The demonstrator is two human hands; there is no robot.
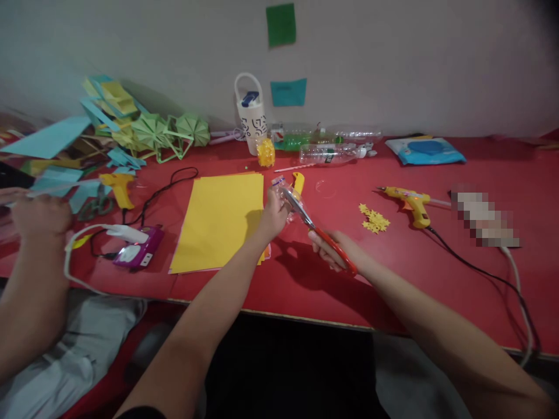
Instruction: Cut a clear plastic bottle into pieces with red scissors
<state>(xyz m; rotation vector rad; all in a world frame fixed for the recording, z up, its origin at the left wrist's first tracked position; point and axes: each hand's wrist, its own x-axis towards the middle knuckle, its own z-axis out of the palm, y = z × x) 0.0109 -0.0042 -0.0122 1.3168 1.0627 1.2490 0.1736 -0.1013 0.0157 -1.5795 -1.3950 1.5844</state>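
My right hand (334, 250) is closed around red-handled scissors (325, 235), whose metal blades point up and to the left. Between the fingers of my left hand (275, 212) is a small piece of clear plastic (278, 181) with a purplish edge; its exact kind is hard to make out. The scissor blades overlap this plastic in the view, and I cannot tell whether they cut into it. Just behind the blades lies a yellow curved handle (299, 182), partly hidden. A stack of yellow paper sheets (218, 221) lies beneath and left of my left forearm.
Yellow paper stars (374, 220) and a yellow glue gun (408, 201) lie on the right. Clear bottles (327, 153), a white tumbler (252, 122) and a wipes pack (425, 152) line the back. Left are another glue gun (117, 187), a purple power strip (140, 250) and a co-worker's hand (41, 215).
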